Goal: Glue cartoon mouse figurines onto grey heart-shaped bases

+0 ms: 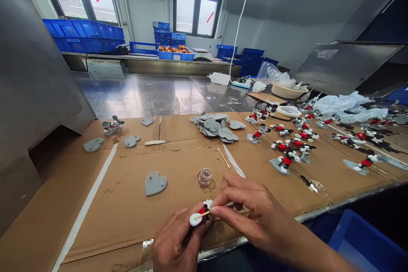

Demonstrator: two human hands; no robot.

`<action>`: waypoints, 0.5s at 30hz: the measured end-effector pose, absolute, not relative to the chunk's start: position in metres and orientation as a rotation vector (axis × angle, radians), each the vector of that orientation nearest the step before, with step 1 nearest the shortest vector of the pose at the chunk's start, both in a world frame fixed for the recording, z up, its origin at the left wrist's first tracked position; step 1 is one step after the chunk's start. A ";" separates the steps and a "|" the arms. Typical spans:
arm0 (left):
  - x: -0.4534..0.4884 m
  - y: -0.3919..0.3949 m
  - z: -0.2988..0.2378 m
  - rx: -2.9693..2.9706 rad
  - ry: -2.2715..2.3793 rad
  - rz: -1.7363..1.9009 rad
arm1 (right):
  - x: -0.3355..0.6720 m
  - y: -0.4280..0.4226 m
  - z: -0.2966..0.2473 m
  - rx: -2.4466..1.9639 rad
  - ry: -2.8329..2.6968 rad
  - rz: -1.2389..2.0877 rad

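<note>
My left hand (178,240) is closed round a small cartoon mouse figurine (195,219) in red, black and white. One white rounded foot of the figurine points toward me, and the fingers cover much of its body. Pinched between the thumb and fingers of my right hand (247,208) is a thin wooden stick (204,213), its tip touching that white foot. Just beyond both hands stands a small open glass jar (205,177) on a stained patch of cardboard. A grey heart-shaped base (156,184) with two pegs lies to the left of the jar.
Cardboard (127,204) covers the table. A pile of grey heart bases (212,126) lies farther back, with several mouse figurines (288,157) to the right. A craft knife (157,142) and a cotton swab (223,158) lie between. A blue bin (366,242) stands below the table edge.
</note>
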State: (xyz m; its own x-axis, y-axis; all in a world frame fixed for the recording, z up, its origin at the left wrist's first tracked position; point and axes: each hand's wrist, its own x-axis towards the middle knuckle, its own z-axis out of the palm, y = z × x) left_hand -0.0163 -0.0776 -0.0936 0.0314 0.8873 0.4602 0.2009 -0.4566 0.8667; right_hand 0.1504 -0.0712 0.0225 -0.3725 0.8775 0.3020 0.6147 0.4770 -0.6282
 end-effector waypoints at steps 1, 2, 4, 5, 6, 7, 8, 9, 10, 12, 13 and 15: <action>-0.016 -0.078 -0.094 1.718 1.107 1.458 | 0.151 -0.071 0.023 -1.232 -2.136 0.547; -0.016 -0.078 -0.094 1.723 1.101 1.451 | 0.151 -0.071 0.025 -1.237 -2.163 0.537; -0.016 -0.078 -0.095 1.728 1.080 1.449 | 0.151 -0.070 0.028 -1.246 -2.233 0.506; -0.016 -0.078 -0.096 1.728 1.068 1.454 | 0.150 -0.070 0.030 -1.239 -2.275 0.478; -0.017 -0.078 -0.097 1.728 1.058 1.461 | 0.150 -0.070 0.032 -1.224 -2.321 0.443; -0.017 -0.078 -0.097 1.728 1.050 1.466 | 0.149 -0.071 0.034 -1.200 -2.370 0.396; -0.017 -0.078 -0.098 1.729 1.046 1.468 | 0.148 -0.071 0.036 -1.173 -2.416 0.335; -0.018 -0.078 -0.098 1.728 1.043 1.468 | 0.147 -0.071 0.038 -1.146 -2.461 0.274; -0.018 -0.078 -0.099 1.726 1.042 1.465 | 0.145 -0.072 0.041 -1.116 -2.505 0.216; -0.019 -0.078 -0.100 1.726 1.039 1.455 | 0.143 -0.074 0.047 -1.051 -2.568 0.139; -0.020 -0.078 -0.100 1.728 1.037 1.450 | 0.142 -0.074 0.049 -1.018 -2.580 0.125; -0.021 -0.079 -0.101 1.729 1.033 1.447 | 0.143 -0.076 0.055 -0.954 -2.555 0.129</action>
State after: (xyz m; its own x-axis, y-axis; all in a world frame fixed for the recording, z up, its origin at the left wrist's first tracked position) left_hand -0.0209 -0.0787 -0.1012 0.0803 0.8781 0.4717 0.1611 -0.4784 0.8632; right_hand 0.1429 -0.0763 0.0551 -0.6825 0.6457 0.3424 0.6081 0.7616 -0.2242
